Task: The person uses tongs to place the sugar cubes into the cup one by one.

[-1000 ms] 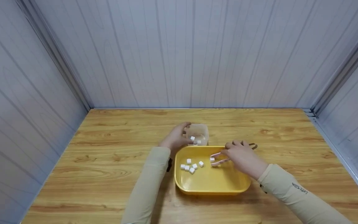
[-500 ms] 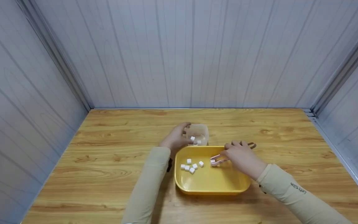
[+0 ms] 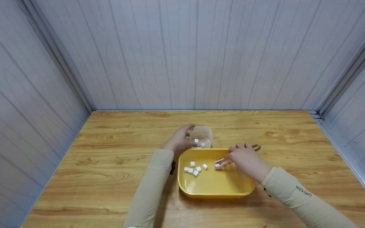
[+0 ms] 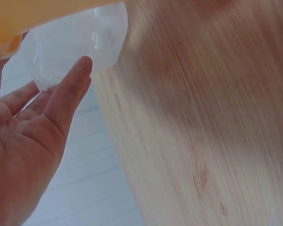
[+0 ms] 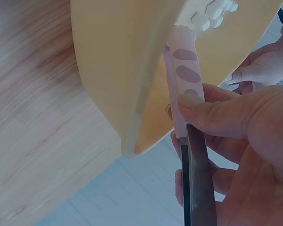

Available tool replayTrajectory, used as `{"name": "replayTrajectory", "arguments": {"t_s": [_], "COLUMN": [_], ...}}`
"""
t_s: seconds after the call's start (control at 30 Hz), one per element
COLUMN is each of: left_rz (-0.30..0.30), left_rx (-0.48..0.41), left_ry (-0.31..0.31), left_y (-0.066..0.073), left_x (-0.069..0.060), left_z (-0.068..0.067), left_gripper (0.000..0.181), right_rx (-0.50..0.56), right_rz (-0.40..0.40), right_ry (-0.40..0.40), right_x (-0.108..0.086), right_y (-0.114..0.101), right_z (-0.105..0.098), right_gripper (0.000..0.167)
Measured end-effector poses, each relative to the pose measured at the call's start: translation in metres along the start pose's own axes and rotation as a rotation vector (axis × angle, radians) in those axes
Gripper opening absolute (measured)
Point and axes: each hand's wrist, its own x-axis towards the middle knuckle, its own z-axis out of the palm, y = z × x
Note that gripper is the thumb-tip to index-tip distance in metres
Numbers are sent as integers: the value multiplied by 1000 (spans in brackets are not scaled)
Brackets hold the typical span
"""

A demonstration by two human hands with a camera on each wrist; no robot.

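My left hand (image 3: pixel 179 139) holds the left side of a small clear plastic container (image 3: pixel 205 130), which stands behind the yellow tub (image 3: pixel 217 186). A few white cubes lie inside that container. In the left wrist view, my fingers and thumb spread round the container's wall (image 4: pixel 70 42). My right hand (image 3: pixel 249 161) grips pink-tipped metal tongs (image 5: pixel 186 70) over the tub's far right rim. Between the tong tips sits one white cube (image 3: pixel 217 165), low in the tub. Several more white cubes (image 3: pixel 198 169) lie loose in the tub's left half.
The tub and container stand on a wood-grain table (image 3: pixel 112 164). Pale panelled walls (image 3: pixel 182 57) rise behind the table and along both sides.
The tong tips have come together on the white cube, which has shifted slightly downward in the head view. My left hand and the clear container stay in place.
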Motion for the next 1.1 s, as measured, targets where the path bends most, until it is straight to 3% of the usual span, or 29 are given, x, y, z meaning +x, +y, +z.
{"name": "replayTrajectory", "arguments": {"t_s": [0.1, 0.4, 0.8, 1.1], "left_rz": [-1, 71, 53, 53], "left_rx": [-5, 62, 84, 62], "left_ry": [2, -17, -11, -3], "left_y": [0, 0, 0, -1], "left_x": [0, 1, 0, 0], "left_z": [0, -2, -1, -1], "left_gripper": [81, 80, 83, 81], "right_rx": [3, 17, 37, 44], "right_rz": [-4, -12, 2, 27], "right_ry": [-2, 28, -5, -6], "right_x": [1, 1, -1, -4], "right_y": [0, 2, 2, 2], "right_z": [0, 1, -1, -17], "right_gripper": [35, 38, 38, 42]}}
